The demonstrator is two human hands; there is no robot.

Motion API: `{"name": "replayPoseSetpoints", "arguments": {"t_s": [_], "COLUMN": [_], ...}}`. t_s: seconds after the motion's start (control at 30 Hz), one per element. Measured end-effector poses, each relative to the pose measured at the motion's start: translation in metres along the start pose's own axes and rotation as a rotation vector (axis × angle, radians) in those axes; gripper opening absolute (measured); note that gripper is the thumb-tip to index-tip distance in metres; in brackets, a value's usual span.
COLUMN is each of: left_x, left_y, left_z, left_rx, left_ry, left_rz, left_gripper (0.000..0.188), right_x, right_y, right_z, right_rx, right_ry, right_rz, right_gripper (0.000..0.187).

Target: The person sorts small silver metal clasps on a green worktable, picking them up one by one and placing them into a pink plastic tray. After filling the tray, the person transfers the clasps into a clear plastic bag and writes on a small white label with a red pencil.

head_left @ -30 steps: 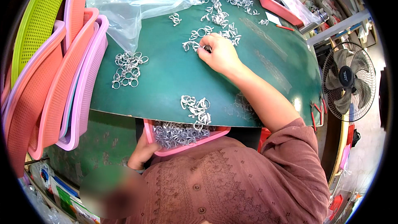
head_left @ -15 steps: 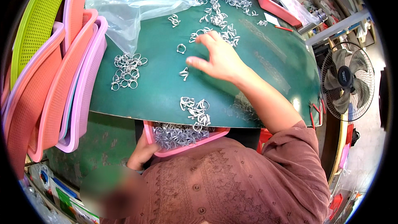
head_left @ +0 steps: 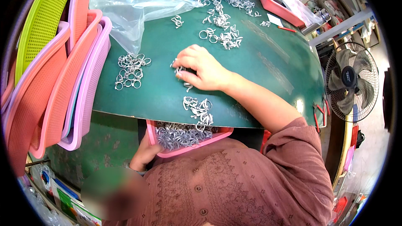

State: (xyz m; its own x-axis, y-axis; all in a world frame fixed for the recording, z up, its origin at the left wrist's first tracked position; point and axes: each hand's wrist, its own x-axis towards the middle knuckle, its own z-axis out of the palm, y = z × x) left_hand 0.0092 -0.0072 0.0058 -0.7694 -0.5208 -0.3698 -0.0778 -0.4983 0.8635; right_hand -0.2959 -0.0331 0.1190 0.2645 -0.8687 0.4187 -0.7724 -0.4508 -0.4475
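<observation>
My left hand [head_left: 145, 154] grips the left side of a pink basket [head_left: 197, 151] held against my front, under the table edge. Many small silvery metal rings [head_left: 176, 137] fill that basket. Over the middle of the green table, my right hand [head_left: 202, 68] is closed, thumb and fingers bent round a few metal rings [head_left: 179, 70] that show at the fingertips. Another ring [head_left: 188, 86] lies just below the thumb. Nearer the edge, a small pile of rings [head_left: 197, 109] sits above the basket.
More ring piles [head_left: 130, 72] lie at the left and far middle [head_left: 228, 37]. A clear plastic bag [head_left: 138, 4] covers the far left. Stacked plastic baskets [head_left: 79, 88] stand at the left. Red-handled pliers [head_left: 317, 115] and a fan [head_left: 351, 79] are at the right.
My right hand has come nearer and to the left, and its spread fingers have closed over the loose rings. My left hand stays on the basket.
</observation>
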Motion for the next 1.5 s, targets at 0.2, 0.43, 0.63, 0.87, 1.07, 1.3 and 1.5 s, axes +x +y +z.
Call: {"name": "replayPoseSetpoints", "arguments": {"t_s": [0.2, 0.43, 0.63, 0.87, 1.07, 1.3, 1.5], "left_x": [-0.004, -0.017, -0.031, -0.04, -0.04, -0.023, -0.009], "left_y": [-0.005, -0.006, -0.008, -0.005, -0.013, -0.017, 0.0], "left_z": [-0.001, 0.01, 0.015, 0.026, 0.022, 0.004, 0.011], "left_rx": [0.013, -0.067, -0.057, -0.059, -0.064, -0.014, -0.029], "left_ry": [0.011, 0.031, 0.044, 0.019, 0.11, 0.066, 0.173], "left_rz": [0.005, 0.037, 0.041, 0.107, 0.101, -0.024, -0.146], "left_gripper": [0.082, 0.078, 0.076, 0.076, 0.068, 0.067, 0.066], "right_x": [-0.035, -0.063, -0.081, -0.102, -0.092, -0.09, -0.074], "right_y": [-0.03, -0.069, -0.104, -0.13, -0.069, 0.101, 0.224], "right_z": [-0.003, 0.007, 0.018, 0.016, -0.032, -0.121, -0.161], "right_rx": [0.198, 0.202, 0.143, 0.27, -0.039, -0.387, -0.586], "right_ry": [-0.069, -0.068, -0.039, -0.131, 0.115, 0.422, 0.342], "right_rz": [-0.014, -0.06, -0.14, -0.234, 0.03, 0.511, 0.696], "right_gripper": [0.024, 0.033, 0.029, 0.028, 0.025, 0.039, 0.063]}}
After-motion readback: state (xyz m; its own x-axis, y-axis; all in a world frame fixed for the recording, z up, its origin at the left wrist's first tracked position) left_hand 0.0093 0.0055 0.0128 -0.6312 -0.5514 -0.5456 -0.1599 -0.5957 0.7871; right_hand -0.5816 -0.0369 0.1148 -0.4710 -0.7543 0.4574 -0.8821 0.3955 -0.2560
